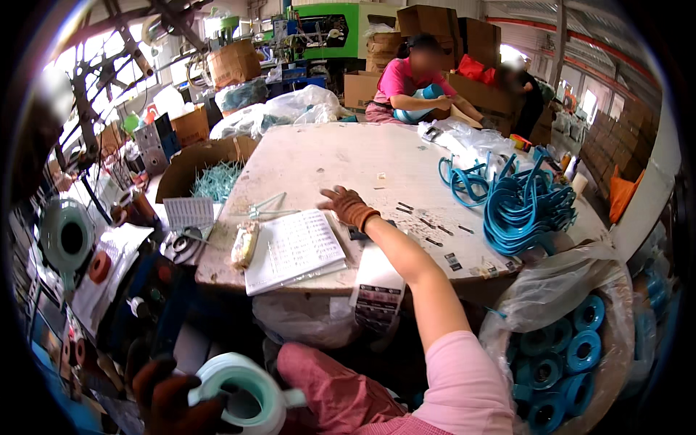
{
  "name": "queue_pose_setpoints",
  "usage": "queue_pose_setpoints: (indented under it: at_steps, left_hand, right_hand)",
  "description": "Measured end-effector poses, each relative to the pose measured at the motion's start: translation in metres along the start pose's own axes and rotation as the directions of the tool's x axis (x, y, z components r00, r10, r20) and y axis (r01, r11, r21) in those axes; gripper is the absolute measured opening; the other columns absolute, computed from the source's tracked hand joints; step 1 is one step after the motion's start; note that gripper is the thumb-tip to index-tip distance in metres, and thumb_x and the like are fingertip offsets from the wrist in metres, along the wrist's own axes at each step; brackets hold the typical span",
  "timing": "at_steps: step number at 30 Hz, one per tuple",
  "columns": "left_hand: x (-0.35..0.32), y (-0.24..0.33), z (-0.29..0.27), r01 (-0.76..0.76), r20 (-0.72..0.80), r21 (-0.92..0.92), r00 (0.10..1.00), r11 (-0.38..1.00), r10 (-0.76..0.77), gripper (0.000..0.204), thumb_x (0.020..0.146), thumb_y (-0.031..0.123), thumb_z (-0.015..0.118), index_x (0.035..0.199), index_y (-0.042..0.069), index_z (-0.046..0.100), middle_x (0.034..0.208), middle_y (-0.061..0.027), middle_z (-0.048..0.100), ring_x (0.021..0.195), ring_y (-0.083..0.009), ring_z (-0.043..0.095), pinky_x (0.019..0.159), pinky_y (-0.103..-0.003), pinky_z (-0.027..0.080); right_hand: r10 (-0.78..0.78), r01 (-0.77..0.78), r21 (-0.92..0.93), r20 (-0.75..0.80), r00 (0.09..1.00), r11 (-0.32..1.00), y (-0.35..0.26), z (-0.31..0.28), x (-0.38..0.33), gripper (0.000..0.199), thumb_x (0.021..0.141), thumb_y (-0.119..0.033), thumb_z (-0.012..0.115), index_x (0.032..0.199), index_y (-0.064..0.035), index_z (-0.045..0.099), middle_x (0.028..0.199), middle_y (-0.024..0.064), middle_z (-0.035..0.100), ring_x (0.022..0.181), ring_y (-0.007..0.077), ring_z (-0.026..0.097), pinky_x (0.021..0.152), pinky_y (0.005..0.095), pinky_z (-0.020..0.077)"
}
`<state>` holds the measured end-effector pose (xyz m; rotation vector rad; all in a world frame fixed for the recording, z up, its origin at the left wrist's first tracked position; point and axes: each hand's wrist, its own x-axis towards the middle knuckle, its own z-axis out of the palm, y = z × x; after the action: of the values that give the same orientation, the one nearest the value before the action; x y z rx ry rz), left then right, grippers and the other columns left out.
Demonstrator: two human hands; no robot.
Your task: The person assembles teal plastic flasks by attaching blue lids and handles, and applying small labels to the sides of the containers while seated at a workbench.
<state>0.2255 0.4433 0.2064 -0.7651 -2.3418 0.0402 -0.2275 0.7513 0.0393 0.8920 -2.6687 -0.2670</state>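
Note:
At the lower left, my left hand (170,399) in a dark brown glove grips the side of a pale mint plastic jug-like part (243,395). Its round opening faces up, and a short stub sticks out on its right. My right hand (349,208), in a brown glove, reaches out over the white table with fingers apart and nothing in them. Just below and left of it lies a stack of printed sheets (293,250). A small dark object (360,233), partly hidden by my right wrist, sits on the table.
On the white table (319,156) are a wrapped roll (245,245), pale plastic sprues (264,206), label strips (379,293) and blue plastic handles (525,206). A bag of blue ring-shaped parts (573,348) stands at right. Across the table, a person (413,87) holds a blue part.

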Motion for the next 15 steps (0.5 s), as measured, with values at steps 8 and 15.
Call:
queue_pose_setpoints:
  at_steps: [8,15]
  left_hand:
    - [0.02,-0.024,0.008,-0.058,0.252,-0.38,0.954,0.923,0.163,0.027,0.071,0.022,0.07,0.093,0.009,0.06,0.086,-0.0076,0.058,0.089,-0.0273,0.058,0.089,-0.051,0.042]
    - [0.009,-0.091,0.078,0.669,0.304,-0.496,0.731,0.554,-0.611,0.02,0.082,0.019,0.056,0.088,0.001,0.062,0.079,-0.0114,0.06,0.073,-0.0194,0.055,0.073,-0.034,0.043]
  right_hand:
    - [0.398,-0.389,0.158,-0.024,0.917,0.907,0.043,0.053,-0.01,0.031,0.072,-0.029,0.063,0.097,-0.0125,0.06,0.106,0.0095,0.055,0.097,0.0294,0.054,0.076,0.042,0.0457]
    - [0.234,-0.139,0.717,-0.034,0.972,0.683,-0.015,0.015,-0.022,0.056,0.074,-0.052,0.062,0.111,-0.0108,0.061,0.099,0.0165,0.064,0.095,0.0321,0.06,0.084,0.0381,0.046]
